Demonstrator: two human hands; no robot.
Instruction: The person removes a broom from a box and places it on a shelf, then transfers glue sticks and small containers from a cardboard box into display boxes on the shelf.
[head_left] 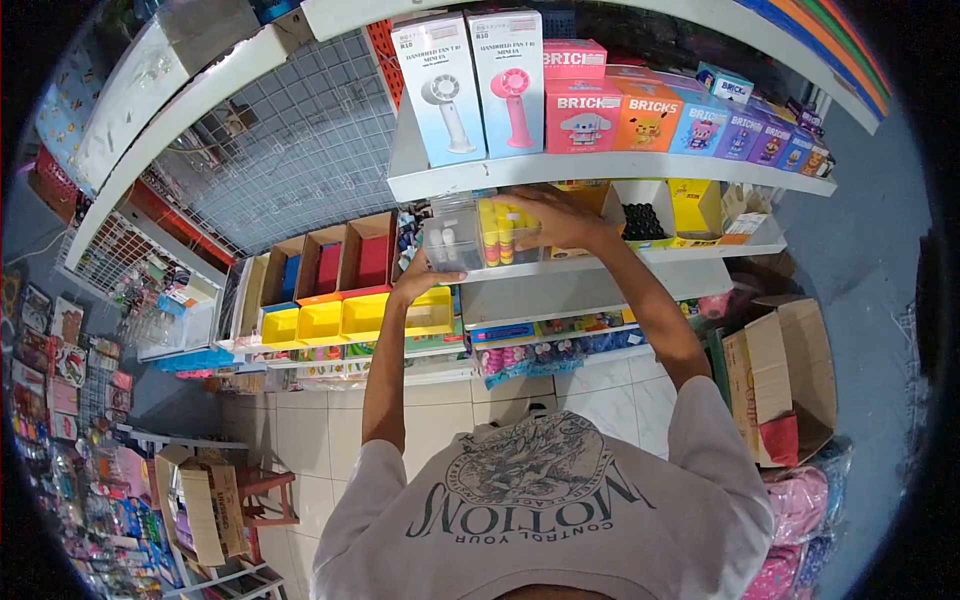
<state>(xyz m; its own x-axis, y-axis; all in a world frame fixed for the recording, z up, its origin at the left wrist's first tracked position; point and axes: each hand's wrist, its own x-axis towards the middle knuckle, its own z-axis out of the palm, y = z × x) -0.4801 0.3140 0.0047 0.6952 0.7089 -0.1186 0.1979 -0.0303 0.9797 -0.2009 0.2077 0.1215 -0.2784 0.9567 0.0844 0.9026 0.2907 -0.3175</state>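
A clear plastic divided container [456, 244] sits on the shelf below the boxed toys. Small white items [448, 240] stand in its left compartment, and yellow-and-red tubes [491, 240] stand upright to the right of them. My left hand [424, 277] grips the container's lower left side, with the thumb along its front edge. Over on the right, my right hand [552, 217] curls around the yellow-and-red tubes, its fingers over their tops. The hand hides part of the tubes and the container's right end.
Handheld fan boxes [440, 90] and several bricks boxes [583, 122] stand on the shelf above. Yellow bins [362, 317] line the lower left shelf. Black round items [648, 221] lie farther right. Cardboard boxes [755, 365] stand on the right, and another carton [205, 510] at lower left.
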